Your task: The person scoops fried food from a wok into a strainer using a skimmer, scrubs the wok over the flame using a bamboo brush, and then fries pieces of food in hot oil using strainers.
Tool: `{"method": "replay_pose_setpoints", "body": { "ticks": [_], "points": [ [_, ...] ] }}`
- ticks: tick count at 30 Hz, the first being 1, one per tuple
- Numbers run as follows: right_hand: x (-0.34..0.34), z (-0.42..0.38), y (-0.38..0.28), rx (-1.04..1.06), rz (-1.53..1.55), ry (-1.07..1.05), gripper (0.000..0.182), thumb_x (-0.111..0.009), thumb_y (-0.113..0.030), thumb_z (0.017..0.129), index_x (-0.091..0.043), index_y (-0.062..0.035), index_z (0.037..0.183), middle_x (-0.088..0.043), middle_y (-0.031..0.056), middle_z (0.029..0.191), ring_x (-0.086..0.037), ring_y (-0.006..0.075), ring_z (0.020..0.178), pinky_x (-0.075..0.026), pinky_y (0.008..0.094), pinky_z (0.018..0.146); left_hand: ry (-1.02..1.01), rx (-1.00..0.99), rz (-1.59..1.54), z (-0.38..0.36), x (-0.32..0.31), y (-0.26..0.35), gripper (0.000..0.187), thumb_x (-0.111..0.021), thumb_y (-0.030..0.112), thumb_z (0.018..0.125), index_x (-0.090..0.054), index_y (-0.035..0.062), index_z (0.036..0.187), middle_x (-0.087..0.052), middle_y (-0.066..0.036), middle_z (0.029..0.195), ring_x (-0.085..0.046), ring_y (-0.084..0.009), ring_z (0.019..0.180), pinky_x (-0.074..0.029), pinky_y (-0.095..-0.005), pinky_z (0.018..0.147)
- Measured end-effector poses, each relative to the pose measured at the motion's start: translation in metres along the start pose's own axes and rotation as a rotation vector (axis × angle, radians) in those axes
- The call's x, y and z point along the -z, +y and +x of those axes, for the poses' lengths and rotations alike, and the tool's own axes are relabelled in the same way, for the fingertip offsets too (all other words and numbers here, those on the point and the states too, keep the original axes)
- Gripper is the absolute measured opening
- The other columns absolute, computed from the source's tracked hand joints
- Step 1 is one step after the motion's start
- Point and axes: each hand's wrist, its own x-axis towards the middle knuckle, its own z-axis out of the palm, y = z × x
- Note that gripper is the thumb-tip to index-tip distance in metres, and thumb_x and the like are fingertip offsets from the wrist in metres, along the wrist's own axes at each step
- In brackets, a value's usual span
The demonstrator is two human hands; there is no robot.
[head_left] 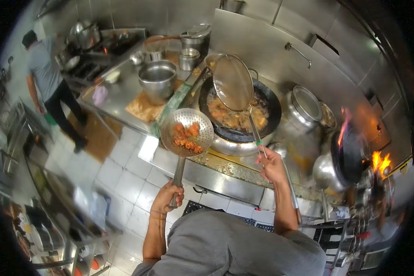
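Observation:
My left hand (167, 198) is wrapped round the handle of a perforated metal skimmer (198, 126). Several reddish-brown fried pieces (187, 138) lie in its bowl, which is held out over the counter's front edge, left of the wok. My right hand (271, 164) grips the thin handle of a round fine-mesh strainer (233, 83). The strainer is tilted up above a black wok (274, 110), hiding part of it. Bubbling oil with golden pieces (230, 118) fills the wok. I cannot make out anything lying in the strainer.
Flames (380, 162) rise at the far right beside another dark wok (347, 158). A steel pot (157, 79) stands on the left counter, and a lidded pot (304, 106) is right of the wok. A person (50, 83) stands near the stove at far left.

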Motion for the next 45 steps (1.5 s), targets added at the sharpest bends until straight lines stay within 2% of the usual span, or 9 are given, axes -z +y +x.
{"method": "replay_pose_setpoints", "body": {
  "ticks": [2, 12, 18, 21, 25, 27, 35, 40, 45],
  "points": [
    [0.007, -0.013, 0.000, 0.008, -0.045, 0.020, 0.041, -0.047, -0.001, 0.091, -0.046, -0.0010, 0.132, -0.058, 0.0033, 0.073, -0.037, 0.0058, 0.032, -0.027, 0.0229, 0.027, 0.054, -0.016, 0.026, -0.004, -0.006, 0.000, 0.017, -0.056, 0.004, 0.078, -0.045, 0.0080, 0.090, -0.046, -0.003, 0.064, -0.043, -0.0099, 0.043, -0.036, -0.0244, 0.035],
    [0.037, -0.079, 0.008, -0.047, -0.202, 0.123, 0.036, -0.047, -0.001, 0.092, -0.051, 0.0016, 0.127, -0.059, 0.0039, 0.069, -0.039, 0.0054, 0.034, -0.028, 0.0224, 0.030, 0.098, -0.009, 0.011, -0.011, -0.006, -0.007, 0.018, -0.055, 0.002, 0.077, -0.044, 0.0076, 0.091, -0.045, -0.003, 0.064, -0.043, -0.0105, 0.042, -0.036, -0.0252, 0.035],
    [0.047, -0.051, 0.001, -0.002, -0.309, 0.106, 0.038, -0.050, -0.004, 0.089, -0.055, -0.0047, 0.126, -0.059, 0.0013, 0.068, -0.040, 0.0051, 0.038, -0.030, 0.0217, 0.033, 0.023, 0.019, -0.008, -0.009, 0.004, -0.007, 0.020, -0.055, 0.002, 0.077, -0.044, 0.0059, 0.093, -0.048, -0.006, 0.066, -0.046, -0.0128, 0.044, -0.041, -0.0277, 0.036],
    [0.061, -0.034, 0.008, 0.174, -0.423, 0.014, 0.038, -0.049, -0.001, 0.087, -0.056, -0.0023, 0.125, -0.062, 0.0037, 0.072, -0.042, 0.0052, 0.041, -0.032, 0.0242, 0.034, 0.024, -0.007, -0.007, -0.015, 0.001, -0.011, 0.020, -0.056, 0.002, 0.077, -0.044, 0.0063, 0.092, -0.048, -0.005, 0.066, -0.047, -0.0129, 0.044, -0.041, -0.0277, 0.036],
    [0.062, -0.010, 0.004, 0.180, -0.473, -0.062, 0.040, -0.051, -0.002, 0.088, -0.054, -0.0028, 0.127, -0.061, 0.0032, 0.073, -0.041, 0.0054, 0.039, -0.030, 0.0239, 0.033, 0.044, -0.009, -0.004, -0.023, -0.007, -0.012, 0.019, -0.055, 0.002, 0.076, -0.045, 0.0072, 0.092, -0.047, -0.004, 0.065, -0.045, -0.0120, 0.043, -0.038, -0.0270, 0.035],
    [0.050, -0.009, -0.012, -0.053, -0.246, -0.077, 0.042, -0.052, -0.004, 0.088, -0.051, -0.0038, 0.130, -0.060, 0.0026, 0.073, -0.040, 0.0052, 0.036, -0.027, 0.0230, 0.031, 0.060, -0.011, 0.000, -0.024, -0.008, -0.013, 0.019, -0.055, 0.002, 0.076, -0.046, 0.0084, 0.092, -0.047, -0.003, 0.064, -0.043, -0.0113, 0.042, -0.037, -0.0265, 0.034],
    [0.054, -0.015, -0.012, -0.134, -0.058, -0.117, 0.040, -0.052, -0.006, 0.091, -0.049, -0.0036, 0.131, -0.058, 0.0025, 0.072, -0.038, 0.0055, 0.035, -0.026, 0.0219, 0.028, 0.021, -0.020, -0.007, -0.022, -0.009, -0.021, 0.020, -0.054, 0.001, 0.077, -0.044, 0.0027, 0.095, -0.049, -0.007, 0.069, -0.047, -0.0127, 0.044, -0.041, -0.0275, 0.035],
    [0.041, -0.016, -0.012, -0.123, -0.086, -0.123, 0.042, -0.053, -0.004, 0.090, -0.048, -0.0039, 0.132, -0.059, 0.0028, 0.072, -0.037, 0.0051, 0.035, -0.026, 0.0208, 0.028, 0.015, 0.004, 0.017, -0.009, -0.012, -0.016, 0.018, -0.054, 0.002, 0.077, -0.045, 0.0042, 0.093, -0.048, -0.005, 0.066, -0.045, -0.0119, 0.043, -0.039, -0.0270, 0.036],
    [0.053, -0.040, -0.026, -0.116, 0.130, -0.176, 0.039, -0.052, -0.005, 0.092, -0.049, -0.0023, 0.130, -0.058, 0.0024, 0.071, -0.035, 0.0042, 0.033, -0.026, 0.0221, 0.028, -0.004, 0.014, 0.062, -0.002, -0.017, -0.019, 0.018, -0.054, 0.001, 0.078, -0.044, 0.0046, 0.092, -0.050, -0.005, 0.068, -0.047, -0.0125, 0.044, -0.041, -0.0277, 0.036]
  ]
}}
